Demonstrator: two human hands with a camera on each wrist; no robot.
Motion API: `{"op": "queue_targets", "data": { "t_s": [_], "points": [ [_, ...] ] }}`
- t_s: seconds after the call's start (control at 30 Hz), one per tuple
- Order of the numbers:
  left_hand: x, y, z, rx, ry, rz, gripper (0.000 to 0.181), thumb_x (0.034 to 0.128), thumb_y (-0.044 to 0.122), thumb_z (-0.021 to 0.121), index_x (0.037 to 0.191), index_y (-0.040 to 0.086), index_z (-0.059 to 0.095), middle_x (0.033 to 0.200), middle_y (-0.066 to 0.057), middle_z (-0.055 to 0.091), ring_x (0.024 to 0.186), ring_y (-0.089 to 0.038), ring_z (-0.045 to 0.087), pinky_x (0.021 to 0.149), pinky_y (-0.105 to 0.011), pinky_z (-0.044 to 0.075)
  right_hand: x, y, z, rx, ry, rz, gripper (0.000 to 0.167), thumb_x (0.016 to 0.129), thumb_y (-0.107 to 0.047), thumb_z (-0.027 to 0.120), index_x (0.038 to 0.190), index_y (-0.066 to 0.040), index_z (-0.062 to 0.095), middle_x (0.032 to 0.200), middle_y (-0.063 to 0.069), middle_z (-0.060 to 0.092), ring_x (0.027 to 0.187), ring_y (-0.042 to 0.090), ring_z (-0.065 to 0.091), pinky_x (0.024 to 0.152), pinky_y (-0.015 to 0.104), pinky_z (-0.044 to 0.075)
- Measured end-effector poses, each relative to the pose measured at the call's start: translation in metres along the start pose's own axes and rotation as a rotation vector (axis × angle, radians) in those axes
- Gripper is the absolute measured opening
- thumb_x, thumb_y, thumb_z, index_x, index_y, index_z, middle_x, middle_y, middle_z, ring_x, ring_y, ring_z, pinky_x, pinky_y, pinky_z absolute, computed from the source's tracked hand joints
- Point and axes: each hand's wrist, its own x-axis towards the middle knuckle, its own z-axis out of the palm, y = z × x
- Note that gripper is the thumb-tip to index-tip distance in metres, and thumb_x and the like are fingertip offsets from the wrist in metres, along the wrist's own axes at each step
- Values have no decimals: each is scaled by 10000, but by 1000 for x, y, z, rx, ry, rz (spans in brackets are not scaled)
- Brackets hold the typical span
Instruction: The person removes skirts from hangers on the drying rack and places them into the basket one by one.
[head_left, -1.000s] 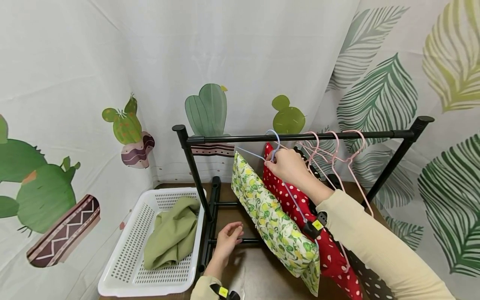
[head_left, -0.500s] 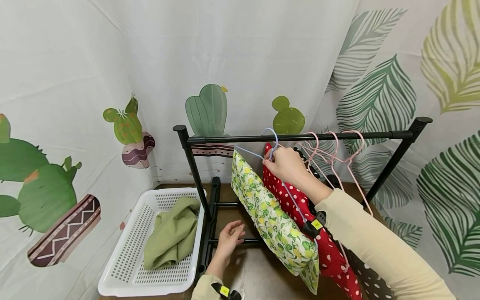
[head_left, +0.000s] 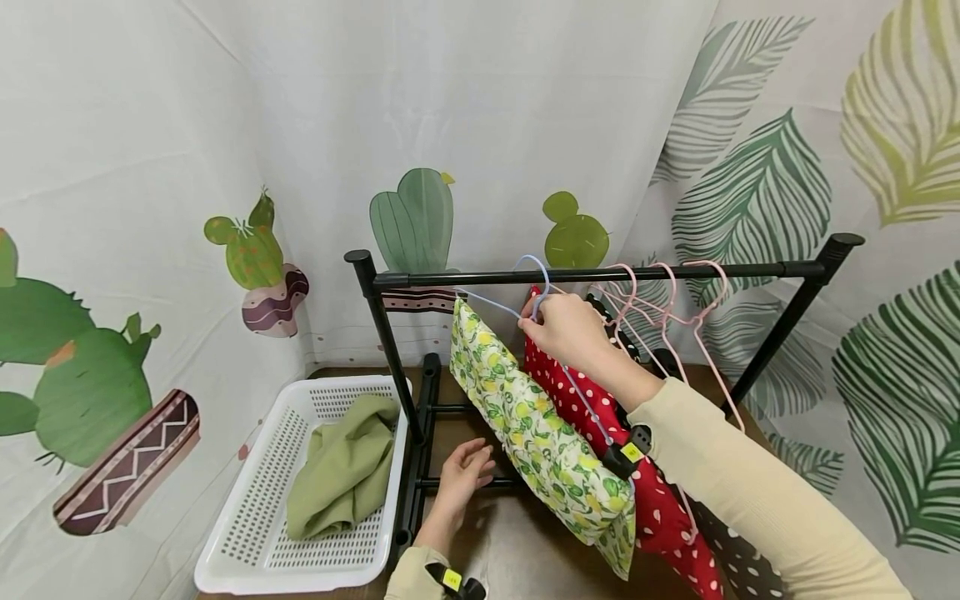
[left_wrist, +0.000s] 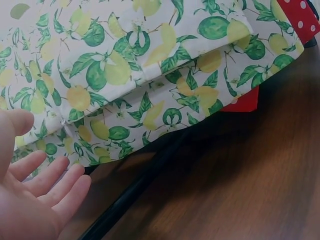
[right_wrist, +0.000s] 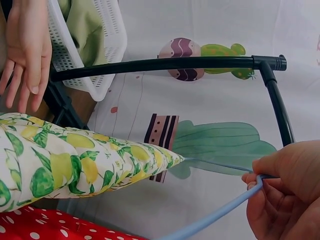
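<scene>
L hand (head_left: 462,475), nearest, is loose, fingers slightly bent, w/ nothing in it, just beside the lemon cloth (head_left: 540,442). That cloth's on the blue hanger (right_wrist: 215,214); R hand (head_left: 573,333) pinches the hanger nr its neck. Hook looks to be over the rail (head_left: 465,278), so approx. hung, R hand not yet off. Red cloth (head_left: 663,521) & black cloth (head_left: 738,550), to the R, seem done. Left: green cloth (head_left: 341,475), crumpled in basket (head_left: 292,577). Pink hangers (head_left: 700,319), R end of rail: some look bare.
</scene>
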Motion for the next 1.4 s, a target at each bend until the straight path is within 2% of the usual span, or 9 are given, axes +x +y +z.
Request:
{"op": "queue_targets", "data": {
  "t_s": [0.1, 0.33, 0.53, 0.7, 1.0, 1.17, 1.4],
  "points": [
    [0, 1, 1, -10, 2, -3, 537, 929, 293, 543, 1333, -27, 395, 1304, -230, 494, 1113, -367, 544, 864, -440, 494, 0, -2, 0, -4, 7, -9, 136, 854, -223, 637, 866, -106, 705, 619, 0, 610, 459, 140, 438, 399, 246, 303],
    [-13, 25, 7, -53, 0, -32, 491, 949, 206, 507, 1343, -52, 369, 1320, -284, 444, 1156, -422, 490, 914, -478, 455, -1, -6, 0, -29, 12, -44, 135, 853, -239, 639, 867, -127, 712, 627, -20, 614, 497, 124, 461, 454, 253, 337],
    [-14, 28, 11, -69, 19, -35, 519, 942, 230, 519, 1348, -54, 363, 1297, -268, 469, 1143, -416, 502, 914, -476, 457, -2, -9, 1, -17, 26, -56, 127, 852, -233, 643, 857, -123, 706, 665, -12, 621, 500, 117, 458, 472, 256, 333],
    [-10, 24, 12, -94, 20, -53, 544, 942, 250, 519, 1361, -47, 341, 1308, -258, 461, 1105, -373, 538, 916, -474, 456, -3, -10, 2, -16, 31, -72, 130, 855, -236, 641, 854, -122, 704, 659, -19, 624, 499, 110, 466, 488, 259, 347],
    [5, 3, 13, -140, 24, -77, 678, 907, 374, 559, 1405, 8, 279, 1340, -237, 425, 1033, -265, 575, 872, -406, 496, -4, -13, 2, -17, 28, -77, 128, 854, -238, 642, 854, -128, 709, 641, -28, 625, 510, 108, 488, 476, 252, 372],
    [6, 5, 17, -132, 24, -73, 731, 892, 420, 563, 1408, 0, 261, 1323, -228, 438, 987, -216, 587, 864, -396, 500, -5, -16, 2, 1, 26, -82, 129, 858, -234, 638, 857, -126, 708, 639, -24, 625, 505, 103, 492, 454, 240, 376],
    [6, 8, 20, -150, 11, -68, 761, 878, 434, 578, 1406, -6, 252, 1279, -220, 476, 967, -213, 597, 850, -388, 503, -5, -17, 2, 11, 12, -78, 121, 861, -222, 635, 866, -127, 709, 649, -23, 628, 491, 98, 485, 433, 237, 371]
  ]
}}
